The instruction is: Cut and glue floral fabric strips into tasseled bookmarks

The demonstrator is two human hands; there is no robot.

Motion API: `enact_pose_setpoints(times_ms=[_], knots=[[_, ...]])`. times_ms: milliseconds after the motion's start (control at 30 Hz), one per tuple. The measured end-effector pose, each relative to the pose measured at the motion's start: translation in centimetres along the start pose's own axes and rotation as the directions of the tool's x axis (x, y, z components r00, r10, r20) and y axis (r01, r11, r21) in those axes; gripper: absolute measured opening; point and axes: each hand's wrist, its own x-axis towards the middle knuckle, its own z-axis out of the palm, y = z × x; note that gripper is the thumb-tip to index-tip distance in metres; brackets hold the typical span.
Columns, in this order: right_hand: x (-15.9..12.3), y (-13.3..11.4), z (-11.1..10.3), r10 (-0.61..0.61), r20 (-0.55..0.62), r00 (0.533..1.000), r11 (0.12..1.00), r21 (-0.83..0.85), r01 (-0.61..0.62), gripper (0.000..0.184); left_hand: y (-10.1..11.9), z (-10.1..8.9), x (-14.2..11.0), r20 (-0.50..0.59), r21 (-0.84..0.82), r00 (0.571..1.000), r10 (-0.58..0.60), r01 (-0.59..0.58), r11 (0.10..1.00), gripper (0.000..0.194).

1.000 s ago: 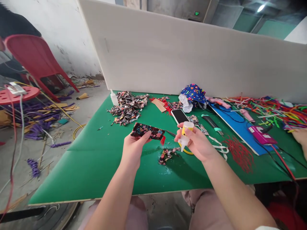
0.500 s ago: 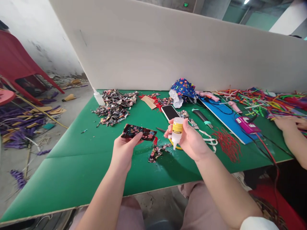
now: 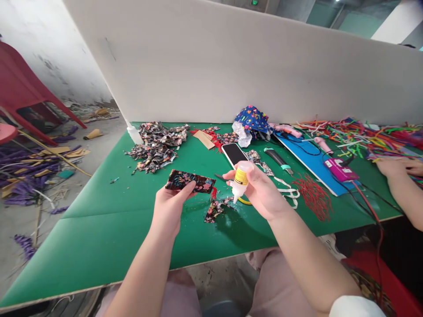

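My left hand (image 3: 172, 202) pinches a dark flat rectangular piece covered in floral fabric (image 3: 194, 179), thumb on top. In my right hand (image 3: 266, 196) is a small glue bottle (image 3: 241, 178) with a yellow label, its white nozzle tilted down and to the left. The nozzle is apart from the fabric piece. Below and between my hands lie floral fabric scraps (image 3: 214, 211) with a bit of red thread. Behind my right hand, scissors with a yellow handle (image 3: 245, 201) are partly hidden.
A heap of floral scraps (image 3: 158, 145) and a white squeeze bottle (image 3: 134, 134) sit at the back left of the green table (image 3: 115, 237). A phone (image 3: 234, 154), a utility knife (image 3: 278, 160), red threads (image 3: 312, 198) and a purple box with cables (image 3: 342, 169) lie rightward. Another person's arm (image 3: 401, 189) rests far right.
My right hand has tipped the glue bottle further, so its nozzle points more to the left. My left hand keeps its hold on the fabric piece, nearly still.
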Motion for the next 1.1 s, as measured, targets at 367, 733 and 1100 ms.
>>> enact_pose_setpoints(times_ms=[367, 733, 1100], knots=[[0.4, 0.2, 0.0, -0.006, -0.089, 0.996, 0.997, 0.077, 0.013, 0.027, -0.3, -0.1, 0.0, 0.02, 0.003, 1.0, -0.01, 0.01, 1.0, 0.025], [0.5, 0.3, -0.2, -0.079, -0.227, 0.971, 0.997, -0.036, 0.072, 0.024, 0.2, -0.9, 0.4, 0.12, 0.364, 0.992, 0.043, -0.085, 0.928, 0.085], [0.9, 1.9, 1.1, 0.088, -0.257, 0.962, 0.978, 0.205, -0.034, 0.033, 0.1, 0.6, -1.7, 0.369, 0.42, 0.877, 0.307, -0.452, 0.787, 0.037]])
